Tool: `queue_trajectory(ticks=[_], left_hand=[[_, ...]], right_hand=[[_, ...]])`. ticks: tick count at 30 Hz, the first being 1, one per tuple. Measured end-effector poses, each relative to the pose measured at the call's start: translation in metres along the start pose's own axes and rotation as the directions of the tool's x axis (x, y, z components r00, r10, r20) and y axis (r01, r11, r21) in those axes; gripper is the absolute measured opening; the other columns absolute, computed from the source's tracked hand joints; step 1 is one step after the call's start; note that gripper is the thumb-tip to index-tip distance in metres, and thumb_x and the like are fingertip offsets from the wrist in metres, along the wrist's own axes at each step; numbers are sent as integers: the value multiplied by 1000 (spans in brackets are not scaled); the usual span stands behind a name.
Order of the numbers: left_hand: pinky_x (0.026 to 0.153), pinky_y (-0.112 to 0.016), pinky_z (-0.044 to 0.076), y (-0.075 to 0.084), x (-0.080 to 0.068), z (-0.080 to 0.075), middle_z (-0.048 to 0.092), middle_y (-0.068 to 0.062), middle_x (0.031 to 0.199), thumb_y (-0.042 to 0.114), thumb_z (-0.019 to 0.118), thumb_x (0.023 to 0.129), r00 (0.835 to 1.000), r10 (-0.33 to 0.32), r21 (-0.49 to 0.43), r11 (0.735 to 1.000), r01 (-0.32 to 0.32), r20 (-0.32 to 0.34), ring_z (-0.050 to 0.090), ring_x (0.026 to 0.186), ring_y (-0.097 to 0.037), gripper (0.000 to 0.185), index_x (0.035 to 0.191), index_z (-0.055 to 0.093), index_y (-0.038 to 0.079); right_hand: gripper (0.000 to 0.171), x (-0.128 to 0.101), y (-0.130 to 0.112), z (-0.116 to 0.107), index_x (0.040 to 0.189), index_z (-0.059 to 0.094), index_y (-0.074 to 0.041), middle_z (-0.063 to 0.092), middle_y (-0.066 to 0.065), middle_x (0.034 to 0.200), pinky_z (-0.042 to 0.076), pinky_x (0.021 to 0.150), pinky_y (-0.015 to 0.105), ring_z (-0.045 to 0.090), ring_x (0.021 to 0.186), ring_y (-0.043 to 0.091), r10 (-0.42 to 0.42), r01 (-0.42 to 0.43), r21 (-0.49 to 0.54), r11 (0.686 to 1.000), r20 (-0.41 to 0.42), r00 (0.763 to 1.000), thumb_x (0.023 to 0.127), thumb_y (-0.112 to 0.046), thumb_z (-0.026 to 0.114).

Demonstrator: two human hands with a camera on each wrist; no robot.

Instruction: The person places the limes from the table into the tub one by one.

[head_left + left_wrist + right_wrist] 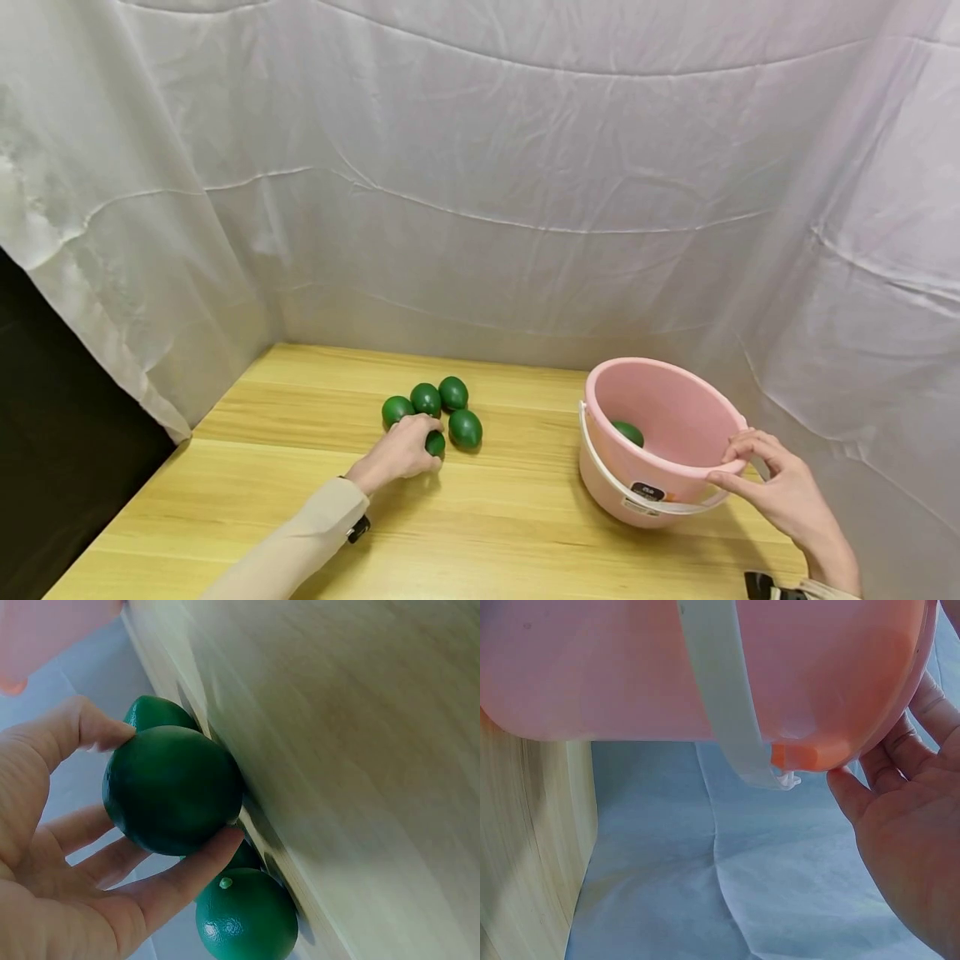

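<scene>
My left hand (pixel 401 450) reaches down over a group of green limes on the wooden table. Its thumb and fingers are round one lime (pixel 172 791), seen close up in the left wrist view. Beside it lie several more, among them a lime (pixel 466 428) just right of the hand and another lime (pixel 453 393) at the back. To the right is a pink bucket (pixel 678 408) with a lime (pixel 627 432) inside. My right hand (pixel 791 487) holds the bucket's rim at its right side, thumb outside and fingers over the edge.
The bucket's white handle (pixel 720 682) hangs down across its front. The wooden table (pixel 510 533) runs back to a pale cloth curtain (pixel 480 275) that closes off the rear and sides. A dark area (pixel 60 433) lies beyond the table's left edge.
</scene>
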State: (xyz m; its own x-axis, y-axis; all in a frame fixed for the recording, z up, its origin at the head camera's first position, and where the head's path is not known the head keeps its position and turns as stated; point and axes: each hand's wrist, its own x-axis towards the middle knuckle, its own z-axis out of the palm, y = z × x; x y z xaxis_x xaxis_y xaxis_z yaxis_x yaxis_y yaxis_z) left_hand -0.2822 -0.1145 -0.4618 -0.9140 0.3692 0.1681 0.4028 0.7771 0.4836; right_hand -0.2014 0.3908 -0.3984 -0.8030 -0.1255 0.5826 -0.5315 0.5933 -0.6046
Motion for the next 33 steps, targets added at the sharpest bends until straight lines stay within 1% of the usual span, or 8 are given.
queue_trajectory(ticks=[3,7,10,14,20,24,26,33], left_hand=[[60,-26,42,0,0,1,57,-1,85,9,78,72,1000,6,-23,1000,-5,13,50,71,-14,50,119,65,0],[66,-29,46,1,0,2,62,-4,96,7,78,73,1000,3,-42,999,-1,25,52,76,-17,52,122,63,-2],[70,-31,49,0,0,4,64,-7,105,7,79,73,1000,-3,-33,999,4,29,54,80,-17,52,122,63,-1],[70,-31,50,-2,2,8,65,-6,104,9,79,72,999,-20,-29,999,21,26,55,80,-16,51,120,64,1],[64,-29,47,-4,3,12,64,-3,96,10,81,70,998,-59,-47,997,60,2,54,74,-16,48,115,65,4],[61,-29,45,-2,4,9,61,-2,90,8,80,69,998,-57,-98,994,54,-30,53,73,-16,44,110,65,9],[61,-29,44,0,5,6,60,-2,88,7,79,69,998,-45,-123,992,39,-49,53,73,-17,44,109,64,9],[67,-31,47,9,11,0,62,-3,96,13,83,68,994,-62,-137,989,50,-89,56,81,-18,48,111,62,15]], right_hand=[[28,0,0,0,83,64,-5,57,-8,100,31,102,4,48,111,-3,10,-10,-5,1000,2,1000,68,11,82],[27,-1,0,0,83,64,-5,56,-14,101,31,101,3,47,113,-4,17,-17,-16,1000,7,1000,68,10,82],[27,-1,-1,-1,83,64,-5,56,-15,102,31,101,3,47,115,-4,22,-21,-17,1000,12,1000,69,9,82],[27,-2,-1,0,83,64,-5,56,-14,102,32,101,3,47,115,-4,25,-25,-18,1000,14,1000,69,8,82],[25,-1,-1,0,85,65,-7,56,-15,105,29,99,1,45,119,-4,45,-43,-45,998,35,998,71,2,83],[25,-1,-1,0,85,65,-7,55,-15,106,29,99,1,45,119,-4,44,-43,-44,998,36,998,72,2,83],[25,-1,-1,-1,84,65,-7,56,-14,105,29,99,1,45,118,-4,40,-38,-42,998,32,999,71,3,83],[25,-1,-1,0,84,64,-7,56,-15,104,30,99,2,46,117,-3,30,-29,-33,999,24,999,71,5,83]])
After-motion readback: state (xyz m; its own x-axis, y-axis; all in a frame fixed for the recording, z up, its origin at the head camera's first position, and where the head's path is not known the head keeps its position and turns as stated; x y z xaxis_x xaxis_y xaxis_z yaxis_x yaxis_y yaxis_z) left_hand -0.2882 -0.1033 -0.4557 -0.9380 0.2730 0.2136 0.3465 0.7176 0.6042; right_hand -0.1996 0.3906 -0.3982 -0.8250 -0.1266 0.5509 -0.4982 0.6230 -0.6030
